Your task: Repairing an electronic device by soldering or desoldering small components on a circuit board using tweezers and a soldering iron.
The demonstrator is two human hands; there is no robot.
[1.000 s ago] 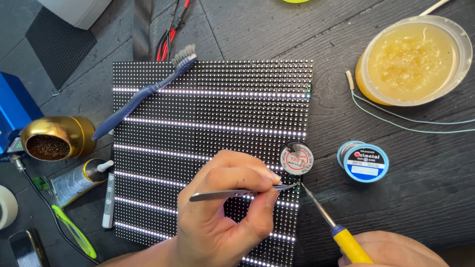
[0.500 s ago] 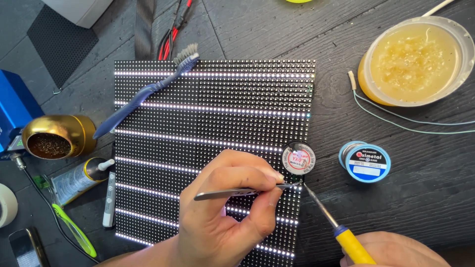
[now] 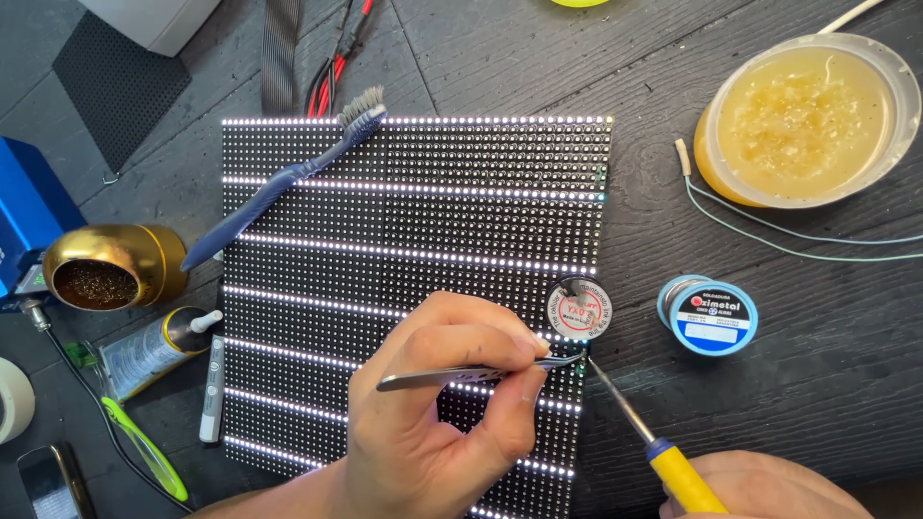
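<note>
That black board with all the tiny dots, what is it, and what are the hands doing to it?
This picture comes from a camera on a person's head, looking down at a dark table. The board is a panel of tiny lights, some rows glowing white. The left hand pinches metal tweezers. The right hand holds a yellow-handled soldering iron, its tip meeting the tweezers at the panel's edge. Nearby lie a blue toothbrush, two small spools and a tub of yellow paste.

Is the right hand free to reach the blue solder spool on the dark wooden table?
Probably not as things stand: the right hand grips the yellow-handled soldering iron. The blue solder spool itself lies uncovered just above it, with nothing between them.
</note>
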